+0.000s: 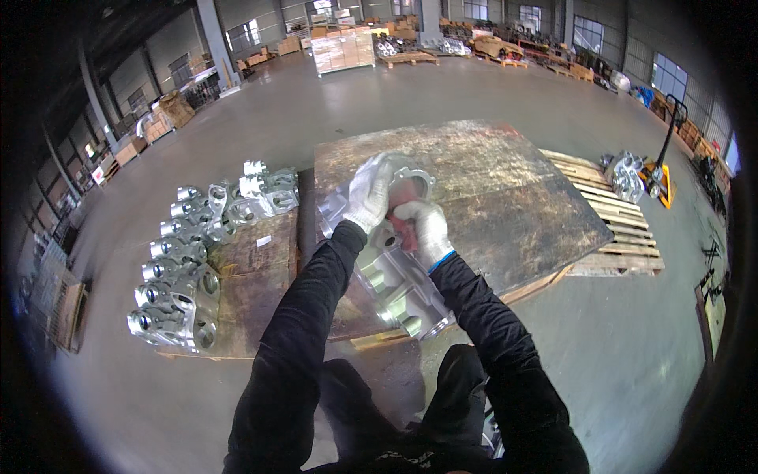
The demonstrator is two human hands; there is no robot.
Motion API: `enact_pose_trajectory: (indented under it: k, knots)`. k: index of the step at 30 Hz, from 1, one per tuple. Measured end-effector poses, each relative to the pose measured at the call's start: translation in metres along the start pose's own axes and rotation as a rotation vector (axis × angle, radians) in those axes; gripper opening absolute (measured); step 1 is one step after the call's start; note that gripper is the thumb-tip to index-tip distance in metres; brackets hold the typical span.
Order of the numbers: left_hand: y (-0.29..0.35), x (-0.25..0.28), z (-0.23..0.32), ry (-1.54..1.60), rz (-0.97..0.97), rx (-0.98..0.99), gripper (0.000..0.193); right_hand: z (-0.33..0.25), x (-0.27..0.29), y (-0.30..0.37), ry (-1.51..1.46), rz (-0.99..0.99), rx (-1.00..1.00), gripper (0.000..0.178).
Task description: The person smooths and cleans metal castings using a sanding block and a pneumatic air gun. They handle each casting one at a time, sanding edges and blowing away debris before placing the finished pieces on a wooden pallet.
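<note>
A large silver metal casting [404, 288] with a round ring-shaped opening at its far end lies tilted across the near edge of the dark worn tabletop [505, 205]. My left hand [369, 196], in a white knitted glove, grips the casting beside the ring, its fingers blurred. My right hand [429, 231], also gloved, is closed on a red cloth-like piece [404, 229] pressed against the casting below the ring. The motion smears the red piece, and the hand hides part of it.
On the lower wooden platform [253, 292] to the left, several similar castings [185, 272] stand in a row. A slatted pallet [612, 213] is at the right, with more metal parts [628, 178] and a yellow pallet jack [659, 182]. Stacked boxes [343, 51] stand far back.
</note>
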State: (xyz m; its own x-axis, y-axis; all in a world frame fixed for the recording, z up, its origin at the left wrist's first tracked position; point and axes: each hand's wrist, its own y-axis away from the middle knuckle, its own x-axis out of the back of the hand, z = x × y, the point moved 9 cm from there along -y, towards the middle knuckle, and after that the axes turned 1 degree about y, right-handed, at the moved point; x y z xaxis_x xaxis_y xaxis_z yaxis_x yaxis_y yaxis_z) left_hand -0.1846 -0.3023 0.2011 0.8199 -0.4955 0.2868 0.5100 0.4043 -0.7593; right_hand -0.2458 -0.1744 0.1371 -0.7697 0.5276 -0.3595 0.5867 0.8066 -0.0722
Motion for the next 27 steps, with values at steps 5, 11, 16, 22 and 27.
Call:
enact_pose_trajectory:
  k: [5, 11, 16, 22, 27]
  knots:
    - [-0.001, -0.003, 0.001, -0.109, -0.042, 0.077, 0.045, -0.040, -0.017, 0.017, 1.740, -0.260, 0.478, 0.025]
    - [0.003, 0.001, 0.032, -0.131, 0.009, -0.004, 0.041, -0.059, -0.024, 0.029, 1.614, -0.006, 0.510, 0.032]
    - [0.002, -0.002, 0.034, -0.182, 0.021, -0.079, 0.038, 0.036, 0.014, 0.010, -0.058, -0.032, -0.139, 0.027]
    - [0.004, -0.001, 0.046, -0.279, 0.015, -0.183, 0.038, 0.023, 0.009, -0.012, -1.201, -0.188, -0.146, 0.031]
    - [0.003, -0.009, 0.040, -0.191, -0.172, 0.023, 0.048, -0.005, -0.014, -0.001, -0.949, -0.384, -0.156, 0.040]
